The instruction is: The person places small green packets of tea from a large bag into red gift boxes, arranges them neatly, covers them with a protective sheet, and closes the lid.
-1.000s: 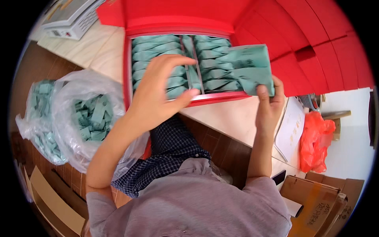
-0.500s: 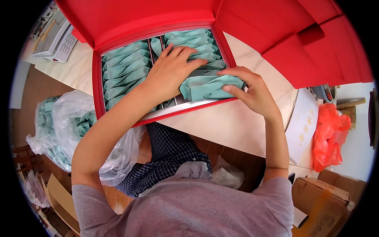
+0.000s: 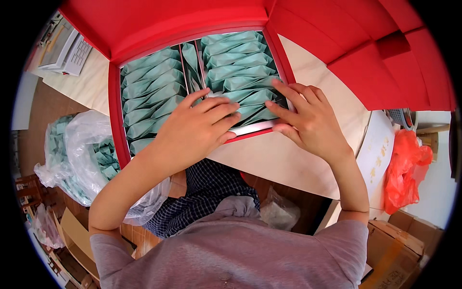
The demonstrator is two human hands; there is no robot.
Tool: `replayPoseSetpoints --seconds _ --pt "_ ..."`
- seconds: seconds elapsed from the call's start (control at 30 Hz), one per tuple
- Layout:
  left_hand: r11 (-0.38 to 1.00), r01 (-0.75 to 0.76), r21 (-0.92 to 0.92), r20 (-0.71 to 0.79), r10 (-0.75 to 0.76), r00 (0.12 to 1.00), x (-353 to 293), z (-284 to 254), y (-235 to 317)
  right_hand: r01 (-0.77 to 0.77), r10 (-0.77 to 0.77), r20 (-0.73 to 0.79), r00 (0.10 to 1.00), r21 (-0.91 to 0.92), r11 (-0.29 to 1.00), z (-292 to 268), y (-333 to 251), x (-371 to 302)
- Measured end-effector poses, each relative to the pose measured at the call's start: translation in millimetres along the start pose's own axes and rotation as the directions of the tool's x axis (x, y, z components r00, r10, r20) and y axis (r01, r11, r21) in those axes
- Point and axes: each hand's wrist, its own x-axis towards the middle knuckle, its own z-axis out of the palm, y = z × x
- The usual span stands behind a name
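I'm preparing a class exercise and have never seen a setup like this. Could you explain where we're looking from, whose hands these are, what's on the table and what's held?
There is no robot: the left hand and right hand are bare human hands. A fisheye camera worn on the head looks down at them, so straight edges bend. On the pale table stands an open red box of green packets, with a grey-and-white device at far left and a white sheet at right. Both hands are open at the near part of the box, fingers loosely bent. The right seems to touch packets; whether the left does is unclear. Neither visibly grips anything.
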Motion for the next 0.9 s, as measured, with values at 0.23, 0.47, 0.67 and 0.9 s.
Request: replayPoseSetpoints --seconds 0.23,0.47,0.67,0.9 --pt "0.993 0.119 -0.024 -0.122 -0.121 0.985 12.6 -16.7 -19.7 -0.031 0.038 -0.059 0.998 0.111 0.993 6.2 -5.2 5.7" --pt "0.979 0.202 -0.024 -0.098 -0.204 0.974 44.6 -1.3 -32.0 -0.097 0.111 -0.081 0.990 0.165 0.982 12.2 -2.0 13.6" --pt "0.978 0.198 0.069 -0.163 -0.185 0.969 36.7 0.4 -36.4 -0.082 0.089 -0.046 0.995 0.131 0.988 25.4 3.2 20.3" --pt "0.943 0.022 0.332 -0.100 0.012 0.995 20.7 -7.5 -34.8 -0.093 0.094 -0.002 0.996 0.171 0.981 17.3 1.8 24.3"
